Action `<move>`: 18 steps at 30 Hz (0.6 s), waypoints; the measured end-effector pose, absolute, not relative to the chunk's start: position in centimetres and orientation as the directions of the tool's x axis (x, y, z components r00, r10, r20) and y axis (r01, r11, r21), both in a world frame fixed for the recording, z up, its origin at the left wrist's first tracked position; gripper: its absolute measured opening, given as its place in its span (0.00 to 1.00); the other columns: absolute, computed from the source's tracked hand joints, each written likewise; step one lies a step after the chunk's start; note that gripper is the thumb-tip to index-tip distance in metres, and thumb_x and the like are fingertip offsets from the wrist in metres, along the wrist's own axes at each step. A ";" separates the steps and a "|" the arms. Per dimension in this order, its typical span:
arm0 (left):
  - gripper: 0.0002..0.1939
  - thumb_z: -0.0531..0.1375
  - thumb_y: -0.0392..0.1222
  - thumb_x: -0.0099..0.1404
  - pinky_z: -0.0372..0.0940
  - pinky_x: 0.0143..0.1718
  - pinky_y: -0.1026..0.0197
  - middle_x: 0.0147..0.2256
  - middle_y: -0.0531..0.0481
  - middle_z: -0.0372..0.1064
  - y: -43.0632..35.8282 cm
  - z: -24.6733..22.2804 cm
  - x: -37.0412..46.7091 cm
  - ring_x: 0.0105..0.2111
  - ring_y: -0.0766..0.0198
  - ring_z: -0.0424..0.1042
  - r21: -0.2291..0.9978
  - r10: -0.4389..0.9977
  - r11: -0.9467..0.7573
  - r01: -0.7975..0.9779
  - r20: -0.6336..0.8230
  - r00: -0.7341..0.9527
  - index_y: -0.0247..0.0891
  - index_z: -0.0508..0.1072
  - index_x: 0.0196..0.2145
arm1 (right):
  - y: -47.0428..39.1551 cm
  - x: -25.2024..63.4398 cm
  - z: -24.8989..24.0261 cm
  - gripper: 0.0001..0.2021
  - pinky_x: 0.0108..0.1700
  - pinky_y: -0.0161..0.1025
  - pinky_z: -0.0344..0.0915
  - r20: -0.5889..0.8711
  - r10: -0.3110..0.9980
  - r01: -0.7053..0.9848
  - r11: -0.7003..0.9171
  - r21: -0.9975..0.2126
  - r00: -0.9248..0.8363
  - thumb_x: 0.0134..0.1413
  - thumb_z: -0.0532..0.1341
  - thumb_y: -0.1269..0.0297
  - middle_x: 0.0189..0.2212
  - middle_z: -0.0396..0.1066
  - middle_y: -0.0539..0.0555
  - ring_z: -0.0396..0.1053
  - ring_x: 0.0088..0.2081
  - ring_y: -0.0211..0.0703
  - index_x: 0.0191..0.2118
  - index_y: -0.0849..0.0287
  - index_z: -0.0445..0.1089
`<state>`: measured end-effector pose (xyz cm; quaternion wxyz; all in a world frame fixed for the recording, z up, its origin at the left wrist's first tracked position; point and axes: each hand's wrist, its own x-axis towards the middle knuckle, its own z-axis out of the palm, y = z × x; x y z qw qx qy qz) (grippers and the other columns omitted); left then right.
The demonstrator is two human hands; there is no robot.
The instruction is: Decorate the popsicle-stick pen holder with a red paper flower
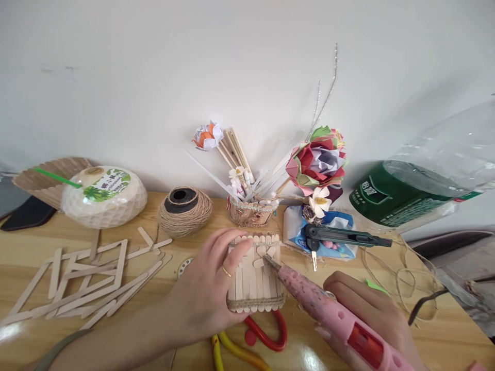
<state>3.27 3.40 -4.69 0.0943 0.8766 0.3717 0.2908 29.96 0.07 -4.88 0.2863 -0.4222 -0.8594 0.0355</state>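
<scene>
My left hand [211, 278] grips the left side of a small holder made of wooden craft sticks [251, 286], fingers over its top edge. Twine bands the holder's lower edge, and short rounded stick pieces form a petal shape on its upper front. My right hand [371, 309] is wrapped round a pink glue gun [328, 309]. The gun's metal tip points left and is at the petal pieces; whether it touches them I cannot tell. Below the holder lie a red-handled tool [280, 337] and yellow handles [237, 350].
Loose craft sticks [96, 281] cover the table's left part. Behind are a wrapped coconut [104, 198], a twine ball [184, 211], a decorated pot [251, 214] with sticks and paper flowers, a blue packet [292, 226], a black tool [344, 236] and a large green-labelled bottle [402, 193].
</scene>
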 end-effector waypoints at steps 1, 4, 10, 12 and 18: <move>0.43 0.66 0.38 0.50 0.57 0.56 0.41 0.54 0.35 0.51 3.4 -4.7 3.3 0.55 0.44 0.53 0.382 0.704 -0.708 0.594 0.444 0.554 0.35 0.47 0.58 | 0.1 30.0 -5.0 0.09 0.20 0.35 0.53 0.473 0.744 0.694 0.645 -0.321 -0.472 0.59 0.53 0.64 0.22 0.58 0.48 0.58 0.19 0.36 0.28 0.56 0.60; 0.42 0.65 0.38 0.51 0.57 0.56 0.42 0.54 0.36 0.51 3.3 -4.7 3.3 0.55 0.45 0.53 0.370 0.696 -0.715 0.593 0.452 0.558 0.34 0.47 0.58 | 0.1 30.2 -5.4 0.09 0.21 0.36 0.52 0.464 0.740 0.652 0.661 -0.371 -0.487 0.59 0.53 0.61 0.23 0.58 0.49 0.57 0.21 0.37 0.29 0.57 0.60; 0.41 0.65 0.38 0.52 0.56 0.56 0.42 0.54 0.35 0.51 3.3 -4.6 3.2 0.55 0.45 0.52 0.352 0.694 -0.716 0.603 0.447 0.564 0.33 0.48 0.58 | 0.3 30.0 -5.2 0.07 0.21 0.35 0.50 0.447 0.738 0.644 0.667 -0.374 -0.505 0.58 0.54 0.66 0.23 0.57 0.48 0.56 0.21 0.35 0.29 0.57 0.60; 0.41 0.65 0.38 0.52 0.56 0.56 0.42 0.54 0.35 0.51 3.3 -4.6 3.2 0.55 0.45 0.52 0.348 0.691 -0.719 0.602 0.451 0.565 0.33 0.48 0.58 | 0.3 29.9 -5.1 0.07 0.21 0.35 0.51 0.459 0.737 0.647 0.666 -0.371 -0.495 0.59 0.54 0.65 0.23 0.57 0.48 0.57 0.21 0.36 0.29 0.57 0.60; 0.42 0.65 0.39 0.52 0.57 0.56 0.41 0.54 0.35 0.51 3.3 -4.7 3.2 0.55 0.44 0.53 0.361 0.690 -0.721 0.591 0.456 0.562 0.34 0.47 0.59 | 0.2 30.1 -5.2 0.08 0.21 0.35 0.50 0.495 0.728 0.663 0.666 -0.343 -0.475 0.59 0.53 0.63 0.22 0.56 0.48 0.56 0.21 0.37 0.29 0.56 0.60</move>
